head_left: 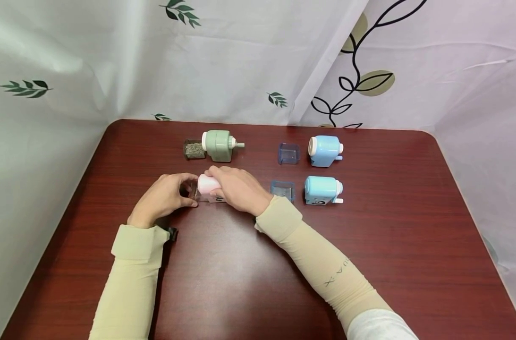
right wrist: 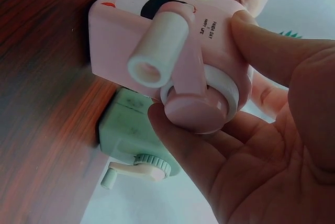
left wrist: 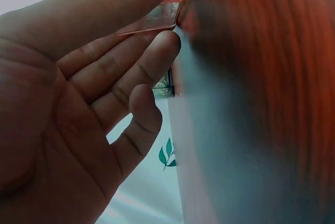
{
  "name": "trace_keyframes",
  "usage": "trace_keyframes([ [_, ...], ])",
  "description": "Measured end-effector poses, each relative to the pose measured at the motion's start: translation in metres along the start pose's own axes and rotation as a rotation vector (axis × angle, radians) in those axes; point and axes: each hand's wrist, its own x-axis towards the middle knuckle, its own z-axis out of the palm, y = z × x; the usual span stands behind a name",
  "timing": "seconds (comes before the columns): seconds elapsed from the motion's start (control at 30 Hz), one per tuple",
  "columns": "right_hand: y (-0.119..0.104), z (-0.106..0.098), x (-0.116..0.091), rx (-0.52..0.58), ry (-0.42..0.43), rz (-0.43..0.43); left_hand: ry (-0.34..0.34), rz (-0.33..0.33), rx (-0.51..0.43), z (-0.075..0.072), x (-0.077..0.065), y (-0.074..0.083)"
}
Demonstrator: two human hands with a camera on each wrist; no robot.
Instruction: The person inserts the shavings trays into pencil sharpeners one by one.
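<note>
A pink crank pencil sharpener (head_left: 208, 184) with a panda print stands on the table, gripped from above by my right hand (head_left: 245, 188). The right wrist view shows thumb and fingers on either side of its body, near the crank (right wrist: 159, 46). At the sharpener's left end is its clear pinkish shavings drawer (left wrist: 157, 19), holding some shavings. My left hand (head_left: 161, 197) pinches this drawer between thumb and fingers. How far the drawer is out of the body is partly hidden by the hands.
Behind the hands stands a green sharpener (head_left: 219, 145) beside a drawer full of shavings (head_left: 194, 148). To the right are a blue sharpener (head_left: 325, 150) and a light-blue one (head_left: 321, 190), each with a clear blue drawer (head_left: 289, 154) to its left. A white curtain (head_left: 224, 61) hangs behind the table.
</note>
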Motion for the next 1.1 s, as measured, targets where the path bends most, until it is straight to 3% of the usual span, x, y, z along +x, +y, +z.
trace_keyframes([
  [1.1, -0.0003, -0.0009, 0.0006, 0.006, -0.013, 0.015, 0.01, 0.023, 0.033, 0.0043, 0.006, 0.009],
])
